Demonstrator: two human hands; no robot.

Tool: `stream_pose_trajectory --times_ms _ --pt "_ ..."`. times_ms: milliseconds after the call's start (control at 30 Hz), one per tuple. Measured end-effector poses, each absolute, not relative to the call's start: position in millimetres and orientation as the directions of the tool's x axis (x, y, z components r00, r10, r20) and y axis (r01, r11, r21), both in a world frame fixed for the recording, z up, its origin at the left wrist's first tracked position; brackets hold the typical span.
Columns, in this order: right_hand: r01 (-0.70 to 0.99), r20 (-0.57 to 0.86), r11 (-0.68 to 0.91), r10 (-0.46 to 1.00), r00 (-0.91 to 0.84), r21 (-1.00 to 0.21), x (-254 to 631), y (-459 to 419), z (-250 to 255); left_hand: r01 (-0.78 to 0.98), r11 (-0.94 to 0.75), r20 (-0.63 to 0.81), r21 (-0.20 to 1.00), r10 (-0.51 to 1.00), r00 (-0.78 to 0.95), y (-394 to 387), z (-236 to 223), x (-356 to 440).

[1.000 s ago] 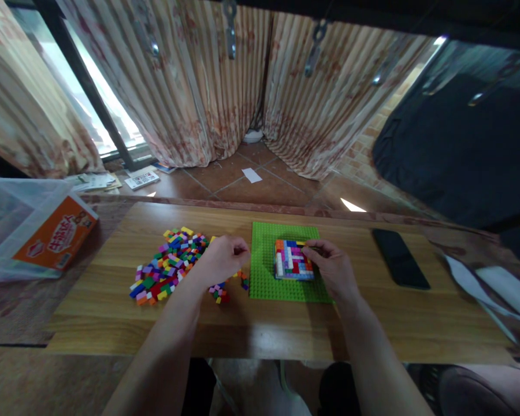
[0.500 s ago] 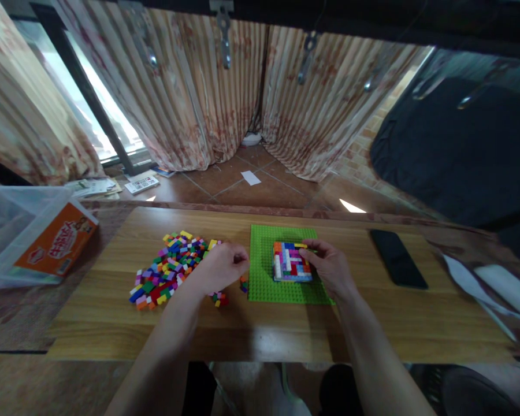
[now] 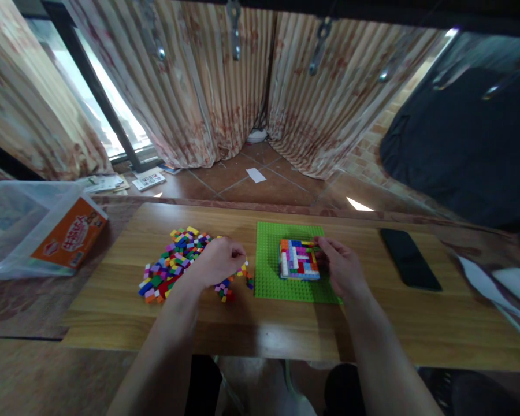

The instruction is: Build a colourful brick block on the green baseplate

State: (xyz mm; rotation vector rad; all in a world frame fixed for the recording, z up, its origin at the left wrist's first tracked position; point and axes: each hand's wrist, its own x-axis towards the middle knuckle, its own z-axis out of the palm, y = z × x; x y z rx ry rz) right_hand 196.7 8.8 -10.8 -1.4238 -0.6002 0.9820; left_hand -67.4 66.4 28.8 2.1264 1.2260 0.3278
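Note:
A square build of several coloured toy bricks (image 3: 301,260) sits on a green studded baseplate (image 3: 268,286). At the build's right edge is my right hand (image 3: 340,266), its thumb and forefinger close together by the upper right corner. Whether a brick is between them I cannot make out. My left hand (image 3: 221,263) hovers over the right side of a pile of loose bricks (image 3: 173,263), fingers curled into a pinch. A tiny pale spot shows at its fingertips, too small to name. Several small bricks (image 3: 225,292) lie just below that hand, left of the baseplate.
On the wooden table (image 3: 286,332) a black phone (image 3: 409,259) lies to the right. A clear plastic bin (image 3: 39,231) with an orange label stands off the left end. White sheets (image 3: 494,283) lie at the right. Patterned curtains (image 3: 199,104) hang beyond the table.
My right thumb has drawn back from the top of the brick build to its right edge. The left hand keeps its pinch beside the pile. The view has shifted slightly.

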Motion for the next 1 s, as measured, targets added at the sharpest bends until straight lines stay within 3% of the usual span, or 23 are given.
stream_pose_trajectory --times_ms 300,400,533,667,867,1000 --pt "-0.148 -0.162 -0.096 0.828 0.536 -0.984 198.3 8.6 -12.6 0.664 -0.301 -0.103 0.685 0.862 0.496 67.2 31.4 -73.5" --pt "-0.031 -0.033 -0.018 0.781 0.624 -0.999 198.9 9.0 -9.7 0.564 -0.265 -0.072 0.782 0.861 0.504 68.5 30.3 -73.8" --pt "0.229 0.217 0.074 0.684 0.697 -0.971 189.4 5.5 1.8 0.357 -0.042 -0.137 0.933 0.877 0.46 67.4 30.2 -68.4" --pt "0.283 0.303 0.164 0.765 0.569 -0.945 164.8 -5.0 10.4 0.167 0.129 -0.195 0.977 0.853 0.484 63.5 33.4 -58.2" --pt "0.414 0.391 0.274 0.892 0.229 -0.868 133.4 -18.6 13.8 0.039 0.216 -0.204 0.976 0.828 0.522 58.3 36.6 -44.9" --pt "0.49 0.402 0.296 0.907 0.125 -0.82 126.0 -18.5 14.8 -0.031 0.268 -0.205 0.963 0.802 0.561 54.7 36.3 -38.9"
